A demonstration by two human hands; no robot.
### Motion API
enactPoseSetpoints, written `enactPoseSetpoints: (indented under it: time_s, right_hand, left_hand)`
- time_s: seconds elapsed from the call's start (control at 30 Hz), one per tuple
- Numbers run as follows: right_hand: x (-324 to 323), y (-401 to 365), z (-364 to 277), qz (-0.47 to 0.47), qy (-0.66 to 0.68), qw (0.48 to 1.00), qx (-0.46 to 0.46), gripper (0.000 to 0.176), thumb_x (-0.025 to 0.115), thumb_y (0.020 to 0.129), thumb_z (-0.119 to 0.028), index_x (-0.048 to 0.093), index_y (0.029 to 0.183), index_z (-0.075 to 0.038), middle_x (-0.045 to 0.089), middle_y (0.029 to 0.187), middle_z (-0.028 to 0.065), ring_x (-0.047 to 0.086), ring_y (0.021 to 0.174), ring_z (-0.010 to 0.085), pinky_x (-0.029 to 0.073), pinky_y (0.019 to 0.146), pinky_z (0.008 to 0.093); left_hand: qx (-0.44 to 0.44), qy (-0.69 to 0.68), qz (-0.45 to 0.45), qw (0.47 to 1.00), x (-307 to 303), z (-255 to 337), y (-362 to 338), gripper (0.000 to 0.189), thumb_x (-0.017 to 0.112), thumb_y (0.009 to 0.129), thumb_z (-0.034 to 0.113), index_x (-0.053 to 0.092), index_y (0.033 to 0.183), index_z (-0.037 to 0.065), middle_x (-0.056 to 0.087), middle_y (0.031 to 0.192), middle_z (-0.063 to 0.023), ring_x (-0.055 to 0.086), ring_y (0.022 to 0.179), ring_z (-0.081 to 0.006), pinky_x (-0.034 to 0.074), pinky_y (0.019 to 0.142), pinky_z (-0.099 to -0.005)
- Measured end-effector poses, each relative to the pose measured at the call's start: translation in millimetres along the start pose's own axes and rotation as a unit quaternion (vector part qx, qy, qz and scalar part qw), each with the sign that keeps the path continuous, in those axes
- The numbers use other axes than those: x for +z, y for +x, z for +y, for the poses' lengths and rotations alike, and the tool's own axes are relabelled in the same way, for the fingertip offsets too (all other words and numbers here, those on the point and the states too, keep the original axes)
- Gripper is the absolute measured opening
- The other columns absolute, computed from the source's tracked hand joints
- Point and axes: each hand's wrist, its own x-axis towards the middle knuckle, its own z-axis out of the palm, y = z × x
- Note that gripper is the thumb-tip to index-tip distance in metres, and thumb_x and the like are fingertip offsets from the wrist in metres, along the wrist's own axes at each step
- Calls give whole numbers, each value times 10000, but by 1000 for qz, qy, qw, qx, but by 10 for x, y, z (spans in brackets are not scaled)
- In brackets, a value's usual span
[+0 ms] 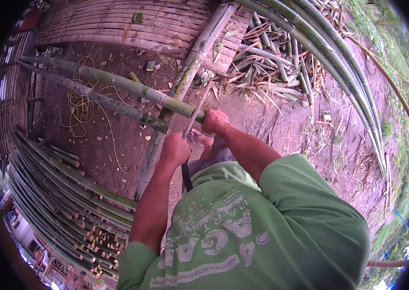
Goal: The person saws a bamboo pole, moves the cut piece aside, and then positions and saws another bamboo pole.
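Observation:
My left hand (174, 150) is closed around the handle of a long blade (198, 108). The blade points up and away and crosses the thick green bamboo pole (132, 86) near its closer end. Just right of the blade, my right hand (215, 121) grips the end of that pole. A second bamboo pole (100, 99) lies beside it, with its cut end left of the blade. Both poles stretch to the upper left. Beneath the held pole, a bamboo beam (190, 67) runs at an angle.
A slatted bamboo platform (112, 24) spans the top. Stacked bamboo poles (59, 188) fill the lower left. Long bent poles (330, 46) and split scraps (272, 63) lie at the upper right. Yellow cord (81, 108) is tangled on the ground. A bare foot (199, 137) shows near my hands.

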Motion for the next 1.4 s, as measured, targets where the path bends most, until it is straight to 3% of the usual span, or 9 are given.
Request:
enactPoseSetpoints:
  time_s: [0.23, 0.4, 0.6, 0.7, 0.87, 0.97, 1.13, 1.23, 1.4]
  right_hand:
    - [137, -198, 67, 8, -43, 997, -63, 387, 642, 681, -278, 681, 1036, -128, 667, 1050, 146, 641, 1000, 295, 490, 898, 395]
    - [94, -156, 139, -20, -11, 998, -61, 412, 649, 675, -317, 680, 1031, -113, 671, 1027, 150, 656, 952, 293, 517, 851, 394]
    - [470, 320, 406, 60, -22, 997, -45, 545, 715, 630, -415, 660, 1056, -80, 629, 1123, 160, 563, 1127, 290, 378, 1019, 375]
    - [248, 203, 311, 15, -33, 999, 2, 656, 741, 608, -367, 574, 1203, -146, 626, 1091, 166, 617, 1028, 298, 500, 890, 398]
    - [27, 101, 250, -39, 18, 999, -6, 507, 701, 629, -387, 680, 1045, -98, 629, 1145, 144, 575, 1123, 264, 415, 998, 361]
    - [164, 238, 321, -32, -8, 999, 11, 481, 708, 614, -398, 698, 1028, -153, 635, 1136, 131, 575, 1121, 266, 417, 995, 359]
    - [451, 336, 424, 43, -101, 989, -99, 640, 749, 574, -298, 605, 1154, -71, 645, 1048, 194, 624, 1018, 299, 493, 904, 371]
    - [61, -65, 850, -107, -84, 990, 23, 529, 764, 575, -263, 665, 1089, -183, 669, 1046, 118, 626, 1018, 295, 498, 889, 368]
    - [-933, -341, 2119, -29, -184, 981, 53, 357, 715, 624, -122, 692, 979, -155, 685, 924, 104, 655, 938, 257, 539, 777, 375]
  left_hand:
    - [-3, 36, -36, 999, 164, 151, -166, 198, 552, 792, 76, 581, 949, -40, 628, 869, -294, 614, 872, -432, 482, 785, -490]
    - [16, -33, -3, 999, 213, 33, -157, 154, 548, 807, 105, 547, 874, -34, 604, 780, -293, 597, 771, -467, 469, 717, -529]
    - [38, -30, -2, 999, 258, -99, -126, 173, 586, 798, 120, 553, 871, -34, 613, 781, -285, 604, 777, -458, 473, 729, -517]
    - [-9, 8, -48, 999, -180, 283, -564, 200, 585, 798, 111, 565, 925, -42, 615, 790, -287, 611, 782, -448, 478, 733, -510]
    - [-88, 3, -79, 993, -810, 519, -1269, 295, 588, 785, 104, 565, 1033, -54, 617, 802, -285, 614, 796, -444, 487, 735, -504]
    - [-98, -24, -59, 993, -684, 420, -1266, 168, 557, 760, 96, 555, 854, -44, 585, 749, -296, 603, 791, -452, 480, 703, -496]
    - [-30, 29, -4, 999, 502, -212, -13, 180, 541, 750, 64, 605, 893, -27, 615, 821, -281, 607, 831, -446, 493, 731, -497]
    - [-50, 16, -55, 997, 468, -228, 94, 244, 563, 768, 92, 624, 980, -12, 633, 934, -265, 604, 899, -438, 496, 782, -492]
    - [-115, 39, -103, 987, 342, -797, -524, 245, 565, 714, 79, 647, 913, -38, 630, 908, -286, 604, 927, -442, 484, 836, -471]
